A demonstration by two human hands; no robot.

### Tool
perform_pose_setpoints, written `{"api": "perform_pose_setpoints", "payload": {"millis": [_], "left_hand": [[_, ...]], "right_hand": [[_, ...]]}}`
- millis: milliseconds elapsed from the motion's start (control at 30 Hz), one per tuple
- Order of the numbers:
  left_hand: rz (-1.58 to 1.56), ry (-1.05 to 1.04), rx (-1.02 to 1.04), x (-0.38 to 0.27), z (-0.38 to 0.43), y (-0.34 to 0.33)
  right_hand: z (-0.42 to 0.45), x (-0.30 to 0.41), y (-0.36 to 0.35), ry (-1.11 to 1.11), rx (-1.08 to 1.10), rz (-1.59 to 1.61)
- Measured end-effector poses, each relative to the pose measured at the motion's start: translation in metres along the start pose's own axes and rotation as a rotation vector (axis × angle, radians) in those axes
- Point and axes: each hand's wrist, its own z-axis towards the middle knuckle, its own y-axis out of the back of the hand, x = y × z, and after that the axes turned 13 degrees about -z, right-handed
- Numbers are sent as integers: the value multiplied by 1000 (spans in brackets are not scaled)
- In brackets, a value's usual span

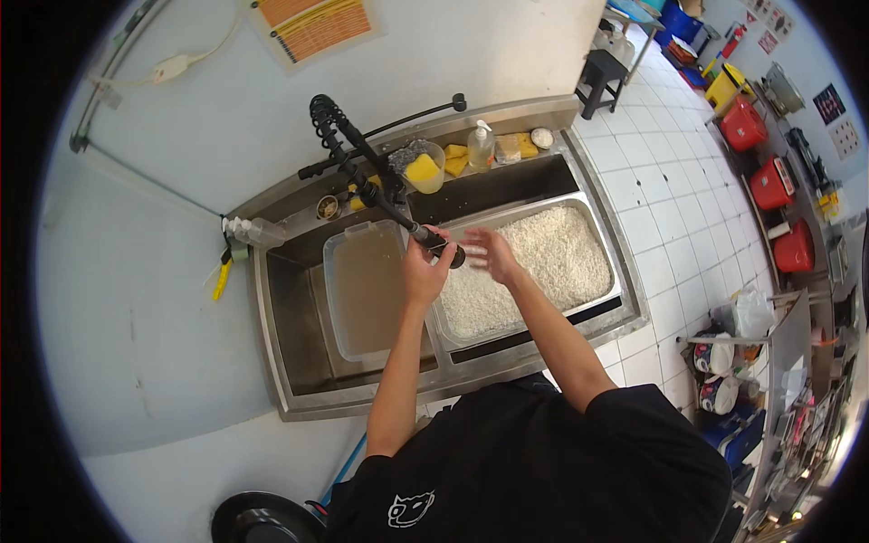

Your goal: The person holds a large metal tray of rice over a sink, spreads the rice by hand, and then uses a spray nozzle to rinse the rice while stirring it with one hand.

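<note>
My left hand (pixel 426 266) grips the black spray head (pixel 434 244) of a spring-coil faucet (pixel 339 146) above the divider between two steel sink basins. Just to its right, my right hand (pixel 494 256) is slightly blurred, its fingers apart and nothing held in it. Beneath my right hand, a steel pan (pixel 606 254) holds a wide bed of pale grains that look like rice (pixel 560 254). A clear plastic tub (pixel 330 292) with cloudy brownish water stands in the left basin (pixel 299 326). Whether water leaves the spray head cannot be told.
Along the sink's back ledge stand a plastic cup with a yellow sponge (pixel 422 168), more sponges (pixel 455 159), a pump bottle (pixel 481 148), a small white bowl (pixel 542 138) and a small metal cup (pixel 328 207). Clear bottles (pixel 254 232) are at the left corner. A black stool (pixel 602 78) stands beyond.
</note>
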Motion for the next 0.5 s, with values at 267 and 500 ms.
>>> {"api": "perform_pose_setpoints", "payload": {"millis": [267, 500], "left_hand": [[203, 66, -92, 4, 3, -40], [114, 99, -112, 4, 7, -42]], "right_hand": [[50, -101, 41, -364, -265, 586], [59, -105, 15, -313, -385, 899]]}}
